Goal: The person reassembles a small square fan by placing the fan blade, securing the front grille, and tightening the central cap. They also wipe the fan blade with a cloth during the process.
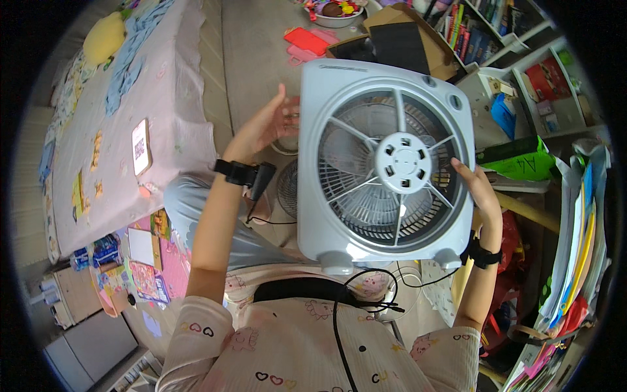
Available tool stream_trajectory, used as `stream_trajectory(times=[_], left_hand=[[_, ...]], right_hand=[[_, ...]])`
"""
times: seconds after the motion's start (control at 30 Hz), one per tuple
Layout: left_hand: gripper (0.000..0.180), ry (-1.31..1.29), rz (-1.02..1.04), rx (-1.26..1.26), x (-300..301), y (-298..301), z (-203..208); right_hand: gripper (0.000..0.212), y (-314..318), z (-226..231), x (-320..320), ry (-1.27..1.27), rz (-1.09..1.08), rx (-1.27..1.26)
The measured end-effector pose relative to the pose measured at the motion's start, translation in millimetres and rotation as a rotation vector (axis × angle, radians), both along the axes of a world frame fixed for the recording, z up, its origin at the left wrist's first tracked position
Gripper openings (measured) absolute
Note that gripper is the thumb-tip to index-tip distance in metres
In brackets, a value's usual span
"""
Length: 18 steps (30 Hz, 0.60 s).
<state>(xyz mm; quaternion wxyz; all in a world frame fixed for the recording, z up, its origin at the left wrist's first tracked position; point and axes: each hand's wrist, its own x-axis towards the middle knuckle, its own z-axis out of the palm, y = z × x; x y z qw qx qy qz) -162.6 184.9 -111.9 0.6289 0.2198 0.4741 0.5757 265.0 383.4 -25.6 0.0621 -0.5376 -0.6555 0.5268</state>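
Observation:
A large pale grey-blue box fan (315,215) stands in front of my torso, its round grille and white hub facing me. My left hand (274,124) is at the fan's left side, thumb stretched up and apart, its fingers reaching to the edge, where their tips are partly hidden. On the right, my right hand (480,189) is closed round the frame, with fingertips over the front rim. Two rounded knob-like parts stick out from the fan's near edge. A black cable (336,320) loops below it across my shirt.
To the left is a bed (176,85) with a pink cover and a phone (140,147). A second round grille (287,189) shows behind the fan. Shelves with books (464,32), an open cardboard box (385,19) and stacked folders (575,242) crowd the right side.

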Motion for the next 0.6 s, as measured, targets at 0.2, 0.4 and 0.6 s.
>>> stream_trajectory(times=[0.2, 0.4, 0.6], left_hand=[[0.047, -0.184, 0.243, -0.465, 15, -48, -190], [0.039, -0.021, 0.257, -0.953, 52, -112, -326], [0.044, -0.204, 0.332, -1.147, 65, -147, -438]], right_hand=[[0.059, -2, 8, 17, -0.081, -0.086, -0.027], [0.071, -5, 6, 24, -0.113, -0.174, -0.011], [0.073, 1, 0, 27, -0.187, -0.265, -0.016]])
